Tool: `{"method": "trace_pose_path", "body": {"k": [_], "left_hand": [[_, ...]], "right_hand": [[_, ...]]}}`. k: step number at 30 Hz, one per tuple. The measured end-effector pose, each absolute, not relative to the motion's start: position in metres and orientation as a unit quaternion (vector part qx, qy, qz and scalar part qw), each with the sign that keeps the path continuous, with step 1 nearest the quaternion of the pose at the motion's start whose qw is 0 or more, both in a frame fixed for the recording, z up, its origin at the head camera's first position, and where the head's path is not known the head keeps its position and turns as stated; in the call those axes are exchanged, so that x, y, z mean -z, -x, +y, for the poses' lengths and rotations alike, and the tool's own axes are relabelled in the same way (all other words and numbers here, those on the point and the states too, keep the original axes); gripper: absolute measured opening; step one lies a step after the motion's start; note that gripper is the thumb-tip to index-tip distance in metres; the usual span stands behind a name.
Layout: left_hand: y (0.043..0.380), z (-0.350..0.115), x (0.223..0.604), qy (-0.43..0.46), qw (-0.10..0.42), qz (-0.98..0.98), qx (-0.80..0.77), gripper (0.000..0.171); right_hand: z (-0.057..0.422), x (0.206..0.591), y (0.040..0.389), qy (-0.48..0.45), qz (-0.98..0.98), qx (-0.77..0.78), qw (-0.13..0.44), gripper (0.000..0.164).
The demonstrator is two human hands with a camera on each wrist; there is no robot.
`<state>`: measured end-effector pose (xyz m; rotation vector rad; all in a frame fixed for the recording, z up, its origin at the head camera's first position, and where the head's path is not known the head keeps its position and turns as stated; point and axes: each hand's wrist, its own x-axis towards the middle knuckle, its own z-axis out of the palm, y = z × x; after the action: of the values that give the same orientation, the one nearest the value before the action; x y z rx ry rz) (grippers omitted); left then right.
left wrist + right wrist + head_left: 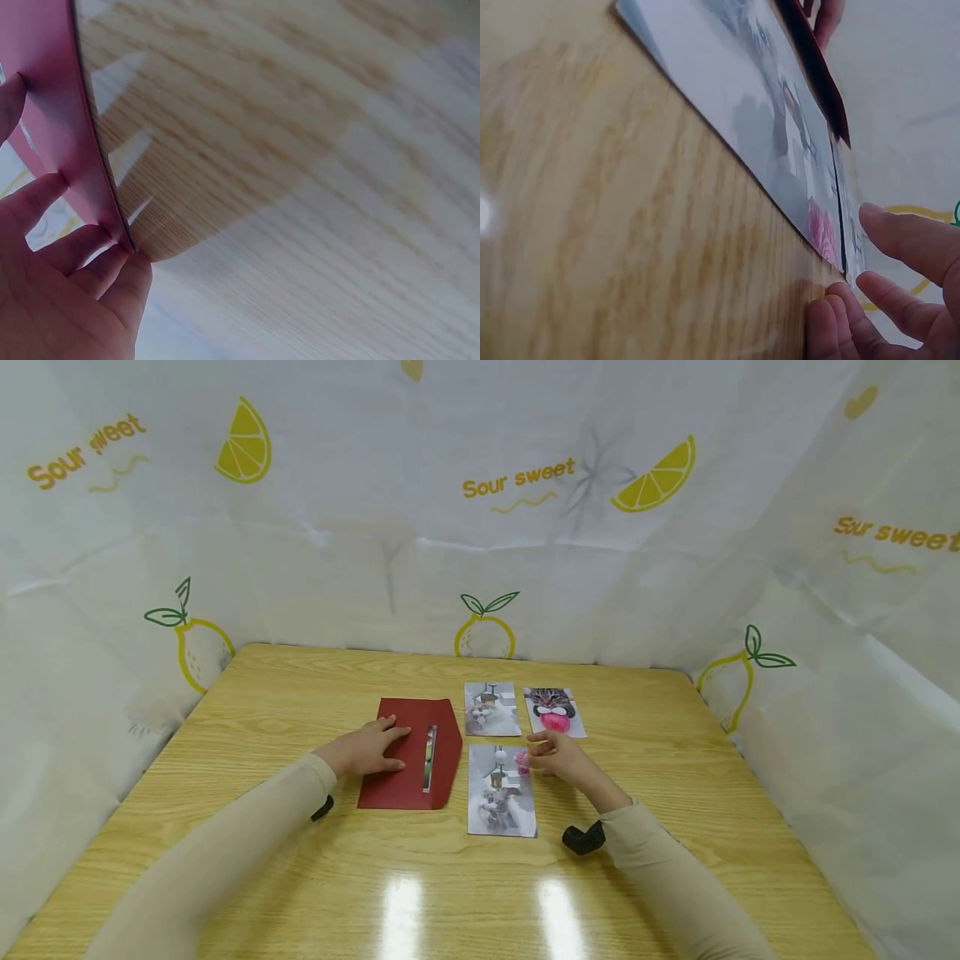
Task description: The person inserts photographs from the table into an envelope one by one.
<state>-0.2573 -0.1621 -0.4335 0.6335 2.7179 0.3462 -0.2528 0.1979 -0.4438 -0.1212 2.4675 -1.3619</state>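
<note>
Resting on the red envelope [411, 781], the left hand [367, 752] has its fingers spread apart and touching the paper, clamped on nothing. With twelve o'clock at the far edge of the table [315, 885], the envelope's flap points to three. A narrow picture strip [430, 760] shows just short of the flap, its long axis close to twelve-to-six; whether it is seen through a window cannot be told.

At two o'clock from the envelope lies a far grey photo [491, 708]. Just beside it, at its six o'clock, lies a near grey photo [495, 802] with a pink patch at its one o'clock corner.

Principal finding: the near grey photo lies at eight o'clock from the right hand [561, 760], long axis twelve-to-six, pink corner at the fingertips. The right hand is the nearer to that corner; the envelope lies beyond, at nine. Right thumb and fingers stand apart, loosely bent, with nothing visibly between them; contact with the photo cannot be confirmed.

A cat photo [553, 714] lies at twelve o'clock from the right hand. A black device [583, 839] sits at the right wrist, between five and six.
</note>
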Motion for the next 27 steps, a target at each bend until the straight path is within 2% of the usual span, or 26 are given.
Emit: {"method": "trace_pose_path", "body": {"k": [14, 27], "left_hand": [[0.257, -0.162, 0.432, -0.222, 0.166, 0.953, -0.124, 0.069], [0.258, -0.163, 0.434, -0.222, 0.164, 0.953, -0.122, 0.070]], "right_hand": [[0.190, 0.453, 0.250, 0.052, 0.893, 0.426, 0.136, 0.053], [0.181, 0.448, 0.245, 0.030, 0.903, 0.409, 0.123, 0.051]]}}
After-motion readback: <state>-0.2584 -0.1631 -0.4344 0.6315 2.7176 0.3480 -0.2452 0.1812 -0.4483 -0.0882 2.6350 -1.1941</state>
